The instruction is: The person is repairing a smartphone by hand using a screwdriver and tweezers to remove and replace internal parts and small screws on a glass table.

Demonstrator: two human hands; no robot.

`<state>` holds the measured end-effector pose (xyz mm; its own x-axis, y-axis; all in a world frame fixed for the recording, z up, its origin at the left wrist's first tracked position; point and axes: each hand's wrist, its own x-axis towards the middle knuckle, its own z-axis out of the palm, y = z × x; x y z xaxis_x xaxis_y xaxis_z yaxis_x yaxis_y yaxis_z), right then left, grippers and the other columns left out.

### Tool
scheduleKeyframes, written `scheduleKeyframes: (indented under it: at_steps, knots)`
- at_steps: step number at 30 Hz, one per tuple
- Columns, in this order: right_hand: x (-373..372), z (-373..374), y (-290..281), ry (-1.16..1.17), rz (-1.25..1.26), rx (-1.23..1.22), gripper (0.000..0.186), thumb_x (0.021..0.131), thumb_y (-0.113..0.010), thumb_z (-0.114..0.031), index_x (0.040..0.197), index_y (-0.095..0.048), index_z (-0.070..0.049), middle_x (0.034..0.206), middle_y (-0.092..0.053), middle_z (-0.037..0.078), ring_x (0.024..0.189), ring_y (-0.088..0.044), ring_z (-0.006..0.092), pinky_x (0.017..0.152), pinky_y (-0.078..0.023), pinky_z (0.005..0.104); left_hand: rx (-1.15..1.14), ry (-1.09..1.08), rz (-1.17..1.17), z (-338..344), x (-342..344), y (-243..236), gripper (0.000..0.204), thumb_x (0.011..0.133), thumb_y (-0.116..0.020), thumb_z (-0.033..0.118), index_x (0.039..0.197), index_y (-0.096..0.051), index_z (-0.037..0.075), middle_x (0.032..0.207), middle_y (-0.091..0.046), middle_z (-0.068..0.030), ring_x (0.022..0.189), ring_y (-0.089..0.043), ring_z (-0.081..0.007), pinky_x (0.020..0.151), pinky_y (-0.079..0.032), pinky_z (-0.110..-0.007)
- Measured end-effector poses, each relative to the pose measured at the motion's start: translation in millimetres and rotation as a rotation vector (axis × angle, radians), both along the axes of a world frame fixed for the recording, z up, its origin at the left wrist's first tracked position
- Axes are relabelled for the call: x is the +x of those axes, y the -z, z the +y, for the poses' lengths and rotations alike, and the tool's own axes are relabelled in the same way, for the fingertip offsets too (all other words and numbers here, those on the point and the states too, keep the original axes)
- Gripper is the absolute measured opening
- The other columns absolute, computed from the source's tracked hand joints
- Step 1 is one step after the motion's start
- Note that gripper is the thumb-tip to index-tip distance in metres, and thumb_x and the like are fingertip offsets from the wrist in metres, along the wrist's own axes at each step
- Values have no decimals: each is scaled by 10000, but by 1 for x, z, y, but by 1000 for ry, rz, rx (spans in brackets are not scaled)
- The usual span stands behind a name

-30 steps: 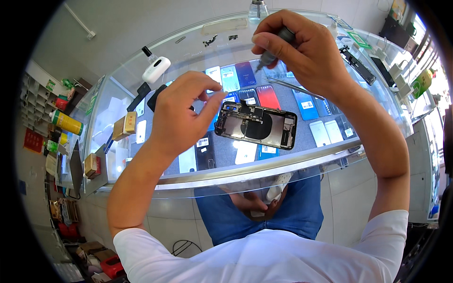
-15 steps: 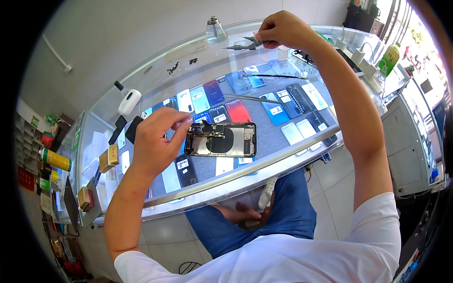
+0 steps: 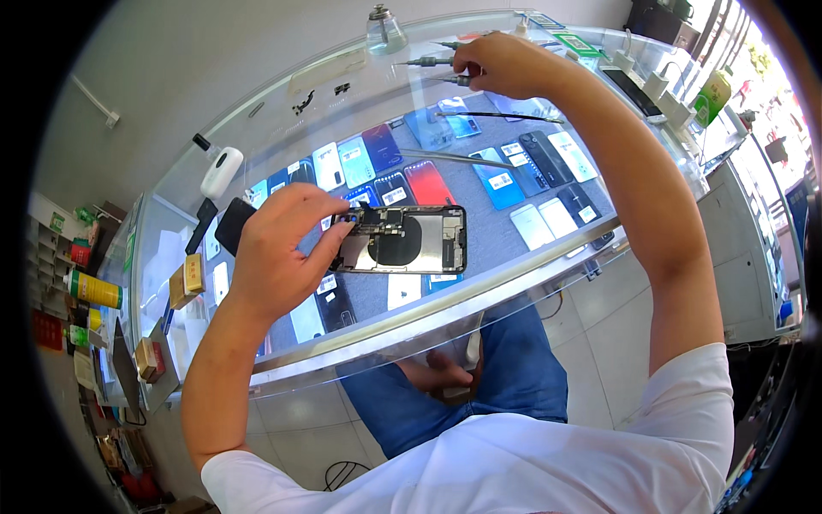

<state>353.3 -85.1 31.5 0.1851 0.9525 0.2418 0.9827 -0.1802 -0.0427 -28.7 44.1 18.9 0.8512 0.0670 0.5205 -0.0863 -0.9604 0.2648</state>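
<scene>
An opened phone (image 3: 428, 242) lies level at the near middle of the glass counter, its circuit board, camera module and round black coil exposed. My left hand (image 3: 287, 236) is at its left end, thumb and forefinger pinched together over the camera corner. What is between those fingertips, if anything, is too small to make out. Towards the far edge, my right hand (image 3: 501, 67) is closed by several thin-tipped precision screwdrivers (image 3: 430, 62). Its fingers grip the grey handle of the nearest screwdriver (image 3: 455, 80); the others' handles are partly hidden behind the hand.
Rows of phones, such as a red phone (image 3: 431, 184), show through the glass counter (image 3: 505, 287). Tweezers (image 3: 449, 158), a black thin tool (image 3: 497, 115), small loose parts (image 3: 304, 103) and a glass bottle (image 3: 385, 32) lie or stand beyond. Small boxes (image 3: 187, 283) are at left, chargers (image 3: 655, 86) right.
My right hand has lowered slightly and curled round the screwdrivers' handle ends, where a third one now shows. My left fingertips have shifted a little further over the phone's camera corner. The view has shifted slightly.
</scene>
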Motion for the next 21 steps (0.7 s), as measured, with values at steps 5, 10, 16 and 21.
scheduleKeyframes:
  at_steps: [5,10,16,21]
  knots:
    - [-47,-12,-40,-158,101,57,251,1005,-788,-192,1215,-773,-55,1077,-793,149,996,-763,311,895,-606,439,-62,-10,81,0,-6,-5,305,824,-874,155,1061,-727,30,1184,-751,-158,1126,-717,-366,1013,-562,-440]
    - [-124,-37,-42,-86,38,-239,364,968,-798,-180,1296,-693,-63,1065,-790,152,1004,-769,326,865,-599,466,-29,16,270,-3,-13,-8,632,748,-948,281,1256,-628,83,1458,-626,-159,1343,-607,-384,1149,-481,-471]
    - [-132,-30,-27,-157,16,-324,468,896,-642,13,1363,-669,-2,1130,-779,233,1044,-779,362,885,-614,489,-45,-7,274,-1,-7,3,595,776,-946,276,1219,-614,58,1382,-649,-167,1265,-628,-394,1108,-503,-462]
    - [-86,-30,-32,-328,576,-258,419,864,-532,42,1241,-712,14,914,-667,123,927,-752,204,779,-611,389,-47,-22,230,-3,-3,6,630,793,-962,302,1258,-629,38,1302,-674,-161,1189,-649,-377,1050,-531,-460]
